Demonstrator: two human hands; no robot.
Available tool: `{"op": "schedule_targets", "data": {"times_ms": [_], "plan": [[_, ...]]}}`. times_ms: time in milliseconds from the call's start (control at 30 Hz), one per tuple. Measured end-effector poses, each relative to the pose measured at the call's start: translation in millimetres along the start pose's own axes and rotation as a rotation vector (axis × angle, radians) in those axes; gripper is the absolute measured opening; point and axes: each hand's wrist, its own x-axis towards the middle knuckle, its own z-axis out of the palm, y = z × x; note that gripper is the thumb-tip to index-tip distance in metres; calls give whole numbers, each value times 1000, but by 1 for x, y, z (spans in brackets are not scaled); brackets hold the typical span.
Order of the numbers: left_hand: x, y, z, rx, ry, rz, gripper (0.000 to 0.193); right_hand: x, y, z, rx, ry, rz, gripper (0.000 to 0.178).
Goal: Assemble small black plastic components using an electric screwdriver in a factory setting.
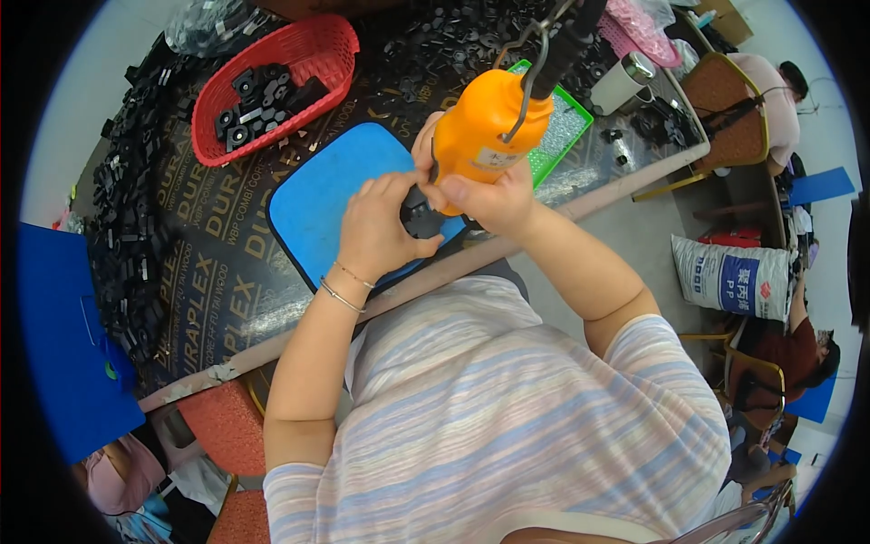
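Head view, looking down at a workbench. The right hand point(485, 201) was wrapped around the lower body of an orange driver point(478, 134), fingers closed on it, thumb across the front. The driver hung upright from a wire hook point(528, 68) with a dark cord rising to the top edge; its tip pointed down, hidden behind the hands. The left hand point(376, 227) pinched a small black part point(420, 218) between curled fingers and thumb, directly under the driver and touching the right hand. Two thin bracelets point(344, 286) circled the left wrist.

Both hands worked above the near right corner of a blue mat point(317, 195), which lay on the dark printed table point(217, 281) close to its front edge. Behind the mat stood a red basket point(304, 50) holding loose black parts point(258, 95); more such parts were heaped along the table's left side point(127, 245) and strewn across its far end. A green tray point(562, 127) lay just behind the driver, partly covered by it. A steel mug point(623, 82) stood to the right of the tray, and a pink basket point(643, 27) sat at the top edge.

A blue board point(63, 344) leaned at the left. At the right, another person point(784, 95) sat by a chair point(725, 113), and a white sack point(729, 276) lay on the floor.
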Motion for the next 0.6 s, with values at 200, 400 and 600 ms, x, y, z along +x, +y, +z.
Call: {"op": "schedule_targets", "data": {"times_ms": [200,400,600], "plan": [[1,-1,0,10,6,27,62,6,-12,1,-53,-26,16,34],[-1,6,-2,94,-35,-32,66,13,-44,-33,61,18,-156,34],[9,30,-17,399,-69,8,59,-9,-24,-59,-134,200,-69,27]]}}
